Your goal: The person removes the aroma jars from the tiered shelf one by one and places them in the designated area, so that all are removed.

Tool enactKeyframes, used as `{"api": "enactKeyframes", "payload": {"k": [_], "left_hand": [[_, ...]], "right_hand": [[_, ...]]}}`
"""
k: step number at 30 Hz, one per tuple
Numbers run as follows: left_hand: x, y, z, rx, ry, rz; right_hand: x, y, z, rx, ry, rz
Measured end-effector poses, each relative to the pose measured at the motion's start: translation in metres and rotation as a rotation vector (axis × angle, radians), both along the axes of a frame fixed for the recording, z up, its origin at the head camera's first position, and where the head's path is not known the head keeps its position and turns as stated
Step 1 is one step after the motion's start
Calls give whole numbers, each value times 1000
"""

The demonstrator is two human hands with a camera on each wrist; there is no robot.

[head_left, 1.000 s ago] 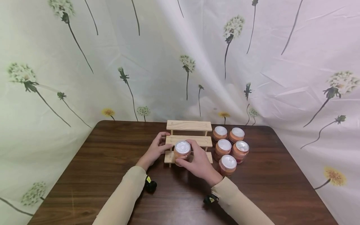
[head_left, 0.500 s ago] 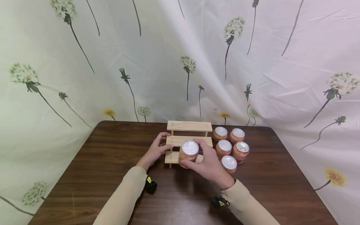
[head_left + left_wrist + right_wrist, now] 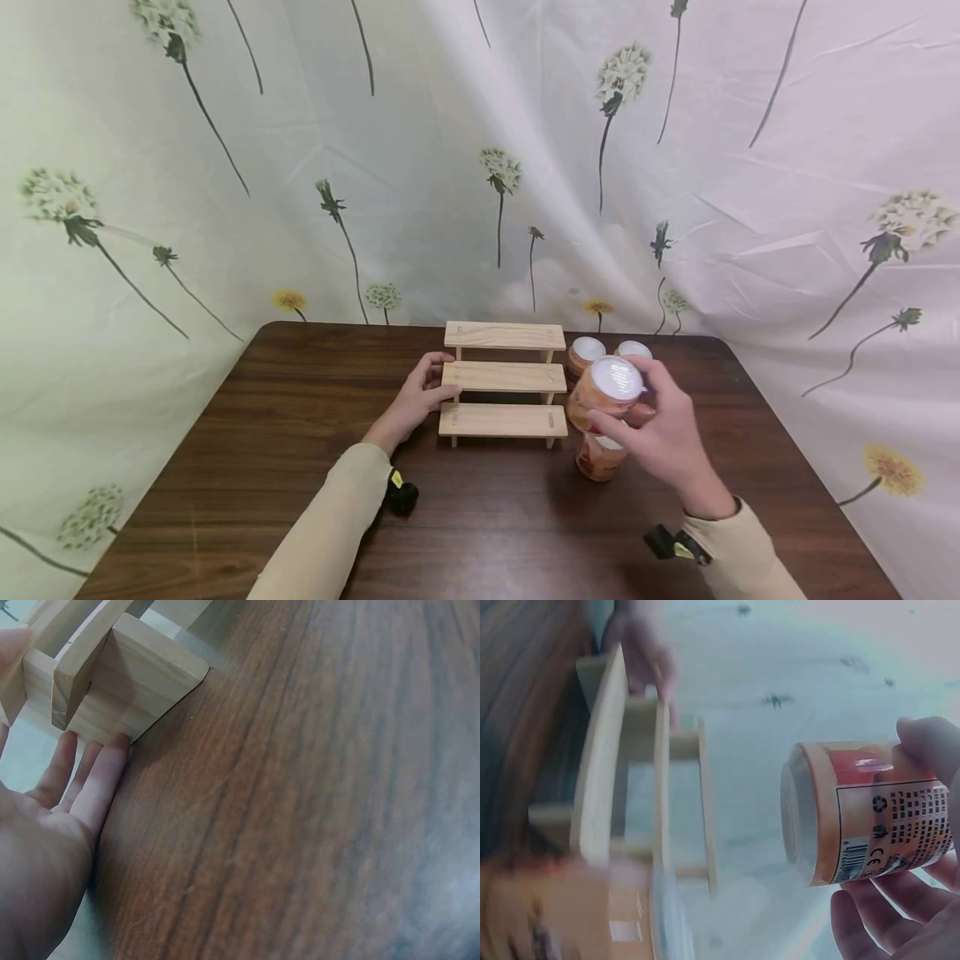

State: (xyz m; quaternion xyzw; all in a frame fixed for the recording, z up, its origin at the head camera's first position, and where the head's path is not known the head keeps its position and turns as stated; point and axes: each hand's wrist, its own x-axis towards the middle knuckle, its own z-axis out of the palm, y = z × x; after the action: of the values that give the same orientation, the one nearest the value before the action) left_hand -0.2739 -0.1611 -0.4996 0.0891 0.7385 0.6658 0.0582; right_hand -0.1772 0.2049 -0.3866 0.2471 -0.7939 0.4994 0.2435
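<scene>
My right hand [image 3: 670, 433] grips an orange-labelled jar [image 3: 596, 404] with a silvery-white lid, holding it tilted above other jars right of a three-tier wooden rack [image 3: 504, 377]. In the right wrist view, the fingers and thumb lie round the held jar [image 3: 870, 814], whose label carries a barcode and small print. My left hand [image 3: 411, 404] holds the rack's left end, thumb and forefinger at the middle shelf. More fingers touch the rack's side panel [image 3: 127, 682] in the left wrist view. The three shelves bear nothing.
Several matching jars stand right of the rack, including a front jar [image 3: 597, 462] and a back jar [image 3: 587, 350]; the right hand and its jar partly hide others. Everything rests on a dark wooden table [image 3: 300, 433]. Behind hangs a dandelion-patterned cloth [image 3: 420, 167].
My right hand has carried the jar from in front of the lower shelf rightward to above the other jars, and the jar now tilts. My left hand and the rack have stayed put.
</scene>
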Motion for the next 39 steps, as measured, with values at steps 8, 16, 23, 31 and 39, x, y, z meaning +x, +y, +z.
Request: {"api": "enactKeyframes", "payload": {"k": [8, 16, 23, 31, 39], "left_hand": [[1, 0, 2, 12, -6, 8], [3, 0, 3, 12, -1, 8], [2, 0, 2, 9, -2, 6], [1, 1, 0, 7, -8, 7], [2, 1, 2, -4, -2, 8]], "right_hand": [[9, 51, 0, 53, -15, -215], [15, 75, -15, 99, -59, -329], [15, 83, -31, 139, -109, -325], [10, 90, -58, 208, -186, -328], [5, 91, -74, 270, -257, -298]]}}
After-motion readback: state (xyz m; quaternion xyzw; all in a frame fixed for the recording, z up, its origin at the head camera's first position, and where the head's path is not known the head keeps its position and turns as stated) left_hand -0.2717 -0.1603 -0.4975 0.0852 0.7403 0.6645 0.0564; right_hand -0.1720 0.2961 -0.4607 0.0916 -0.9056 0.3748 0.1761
